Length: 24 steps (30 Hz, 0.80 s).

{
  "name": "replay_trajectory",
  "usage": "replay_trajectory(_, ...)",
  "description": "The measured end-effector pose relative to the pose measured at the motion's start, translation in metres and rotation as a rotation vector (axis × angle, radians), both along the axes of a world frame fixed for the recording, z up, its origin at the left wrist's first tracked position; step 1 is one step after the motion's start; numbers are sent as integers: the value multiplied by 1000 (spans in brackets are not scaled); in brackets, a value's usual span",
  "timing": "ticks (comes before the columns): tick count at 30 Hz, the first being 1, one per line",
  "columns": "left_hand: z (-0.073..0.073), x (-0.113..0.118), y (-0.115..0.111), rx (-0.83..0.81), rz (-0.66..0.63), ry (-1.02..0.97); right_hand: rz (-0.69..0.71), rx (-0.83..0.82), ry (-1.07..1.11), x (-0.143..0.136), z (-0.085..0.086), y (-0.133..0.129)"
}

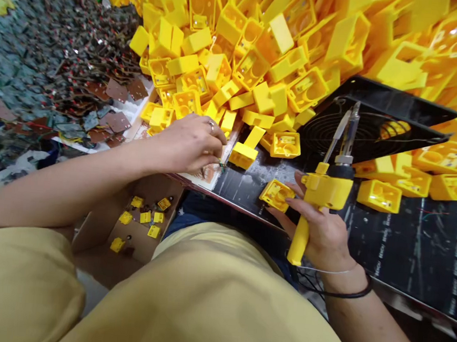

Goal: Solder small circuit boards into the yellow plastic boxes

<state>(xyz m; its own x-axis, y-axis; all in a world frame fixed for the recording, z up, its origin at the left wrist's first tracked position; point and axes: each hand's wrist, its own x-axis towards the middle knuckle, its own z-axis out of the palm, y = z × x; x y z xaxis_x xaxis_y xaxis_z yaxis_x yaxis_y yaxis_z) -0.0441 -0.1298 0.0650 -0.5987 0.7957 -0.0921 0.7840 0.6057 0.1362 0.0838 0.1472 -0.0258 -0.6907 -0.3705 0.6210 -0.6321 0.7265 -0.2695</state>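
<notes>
My right hand (pixel 328 234) holds a yellow soldering gun (pixel 327 192), its metal tip pointing up and away from me. The same hand's fingertips grip a small open yellow plastic housing (pixel 276 195) at the table's front edge. My left hand (pixel 195 143), with a ring on one finger, is bent down over a light patch of the tabletop. Its fingers are drawn together, and a tiny dark, wire-like bit shows at their tips; what they hold is too small to name. Right of it stands a yellow housing (pixel 243 155).
A large heap of yellow housings (pixel 253 62) covers the back of the black table (pixel 404 248). Small circuit boards (pixel 63 58) are piled at left. A black fan (pixel 334 129) stands behind the soldering gun. Below the table edge, a cardboard box (pixel 101 229) holds several yellow pieces.
</notes>
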Motion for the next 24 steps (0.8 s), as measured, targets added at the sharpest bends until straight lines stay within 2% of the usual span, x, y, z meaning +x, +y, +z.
replay_trajectory(2, 5, 3, -2, 203, 64, -190, 16, -14, -12, -2, 0, 0)
replay_trajectory(5, 2, 11, 7, 417, 158, -491, 40, -27, -39, -5, 2, -3)
replay_trajectory(8, -10, 18, 22, 556, 221, -731, 16, -80, -51, -4, 9, -8)
replay_trajectory(11, -19, 24, 33, 613, 241, -872, -31, -166, -61, 0, 17, -17)
replay_trajectory(14, -20, 28, 35, 600, 222, -820, -52, -223, -49, 5, 21, -25)
replay_trajectory(17, -20, 31, 31, 553, 205, -639, -83, -211, -22, 10, 21, -23)
replay_trajectory(20, -24, 33, 29, 528, 155, -444, -110, -127, -15, 9, 15, -17)
replay_trajectory(24, -38, 37, 35, 471, 40, -142, -110, -9, 5, 2, 3, -17)
